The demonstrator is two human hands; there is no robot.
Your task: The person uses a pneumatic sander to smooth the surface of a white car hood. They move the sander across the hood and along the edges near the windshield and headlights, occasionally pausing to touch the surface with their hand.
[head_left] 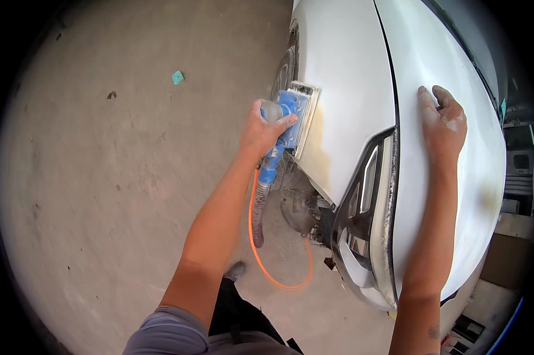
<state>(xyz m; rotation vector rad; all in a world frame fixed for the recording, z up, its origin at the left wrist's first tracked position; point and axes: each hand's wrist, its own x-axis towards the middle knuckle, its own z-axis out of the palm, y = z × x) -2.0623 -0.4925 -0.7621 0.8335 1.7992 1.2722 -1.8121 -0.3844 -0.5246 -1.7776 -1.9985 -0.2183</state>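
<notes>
My left hand (266,131) is wrapped round the grey top of a blue pneumatic sander (294,121). The sander's flat pad lies tilted against the side of a white car fender (344,77), beside a yellowish sanded patch (319,157). From the sander's lower end run a ribbed dust hose (259,216) and an orange air hose (279,285). My right hand (446,121), dusted with white powder, rests on the white hood (424,177) with its fingers apart and nothing held. Its lower palm edge is partly hidden.
The headlight (358,207) sits between fender and hood, with exposed parts (317,225) where the bumper would be. A wheel (285,71) shows behind the fender. A small green piece (178,77) lies on the concrete floor (119,177). Boxes (506,260) stand at the far right.
</notes>
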